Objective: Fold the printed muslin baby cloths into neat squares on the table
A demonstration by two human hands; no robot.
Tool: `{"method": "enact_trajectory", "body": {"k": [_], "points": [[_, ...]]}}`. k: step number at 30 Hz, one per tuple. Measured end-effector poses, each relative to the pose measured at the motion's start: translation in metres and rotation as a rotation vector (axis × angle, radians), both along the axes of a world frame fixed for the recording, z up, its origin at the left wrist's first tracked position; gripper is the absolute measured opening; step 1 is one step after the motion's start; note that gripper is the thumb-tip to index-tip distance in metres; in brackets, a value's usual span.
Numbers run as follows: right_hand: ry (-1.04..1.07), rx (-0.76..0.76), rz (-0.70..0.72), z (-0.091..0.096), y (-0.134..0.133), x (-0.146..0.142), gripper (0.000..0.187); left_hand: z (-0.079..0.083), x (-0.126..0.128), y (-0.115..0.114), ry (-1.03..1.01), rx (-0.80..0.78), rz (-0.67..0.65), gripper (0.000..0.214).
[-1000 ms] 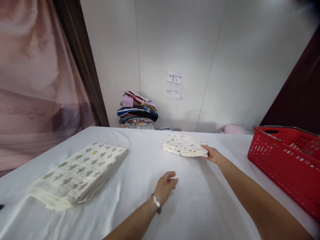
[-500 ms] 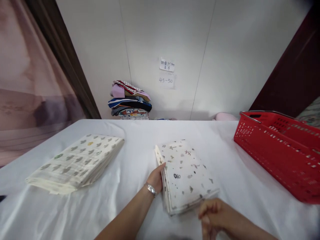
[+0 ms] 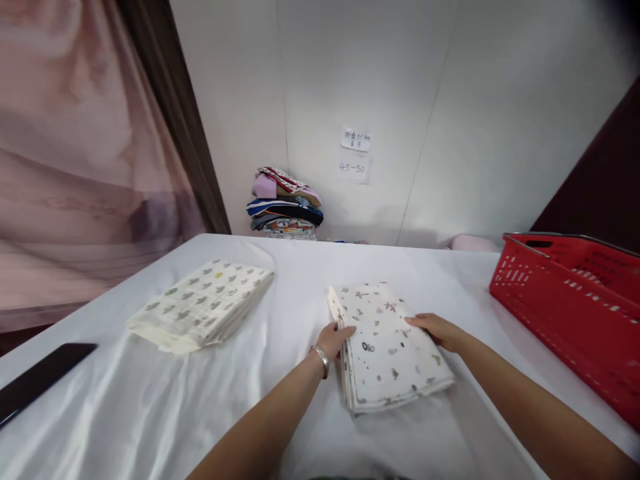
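A folded white cloth with small printed shapes [image 3: 387, 350] lies in front of me on the white table cover [image 3: 280, 400]. My left hand [image 3: 334, 339], a silver bracelet on its wrist, holds the cloth's left edge with the fingers curled over the layers. My right hand [image 3: 436, 329] rests flat on the cloth's right upper part, fingers stretched out. Further left lies a second folded stack, cream with grey cloud shapes [image 3: 203, 304], untouched.
A red plastic basket [image 3: 575, 300] stands at the right edge. A pile of coloured folded clothes [image 3: 285, 203] sits at the back against the white wall under two paper notes [image 3: 354, 157]. A dark flat object [image 3: 37, 377] lies at the left edge, a pink curtain [image 3: 75, 167] behind.
The printed cloth was pulled from the far middle of the table toward me. My left hand took its left edge, and my right hand moved onto its top.
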State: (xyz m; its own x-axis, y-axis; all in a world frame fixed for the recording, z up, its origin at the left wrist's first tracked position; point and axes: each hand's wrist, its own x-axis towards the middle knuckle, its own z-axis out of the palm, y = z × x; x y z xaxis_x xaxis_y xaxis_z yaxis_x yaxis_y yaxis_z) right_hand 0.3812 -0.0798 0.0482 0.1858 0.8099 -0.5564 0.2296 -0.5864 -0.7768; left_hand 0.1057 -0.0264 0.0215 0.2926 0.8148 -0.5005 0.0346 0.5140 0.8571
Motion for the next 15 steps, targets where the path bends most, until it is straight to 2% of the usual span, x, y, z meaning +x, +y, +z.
{"method": "enact_trajectory", "body": {"k": [2,5,7,10,13,15], "points": [[0.043,0.043,0.028,0.004,0.002,-0.001,0.042,-0.004,-0.002,0.002,0.063,0.032,-0.013,0.040],[-0.084,0.169,0.061,0.015,0.006,-0.010,0.032,-0.003,-0.005,0.002,0.125,0.140,-0.016,0.036],[-0.279,0.275,0.116,0.026,0.007,-0.025,0.024,0.006,-0.004,0.000,0.203,0.278,-0.022,0.033],[-0.700,0.419,0.252,0.050,-0.001,-0.060,0.014,0.028,0.004,-0.008,0.269,0.434,-0.046,0.031],[-0.877,0.539,0.479,0.069,-0.009,-0.093,0.021,0.047,0.011,-0.019,0.161,0.388,-0.111,0.038],[-0.923,0.558,0.540,0.076,-0.010,-0.103,0.029,0.052,0.014,-0.025,0.011,0.299,-0.114,0.047]]}}
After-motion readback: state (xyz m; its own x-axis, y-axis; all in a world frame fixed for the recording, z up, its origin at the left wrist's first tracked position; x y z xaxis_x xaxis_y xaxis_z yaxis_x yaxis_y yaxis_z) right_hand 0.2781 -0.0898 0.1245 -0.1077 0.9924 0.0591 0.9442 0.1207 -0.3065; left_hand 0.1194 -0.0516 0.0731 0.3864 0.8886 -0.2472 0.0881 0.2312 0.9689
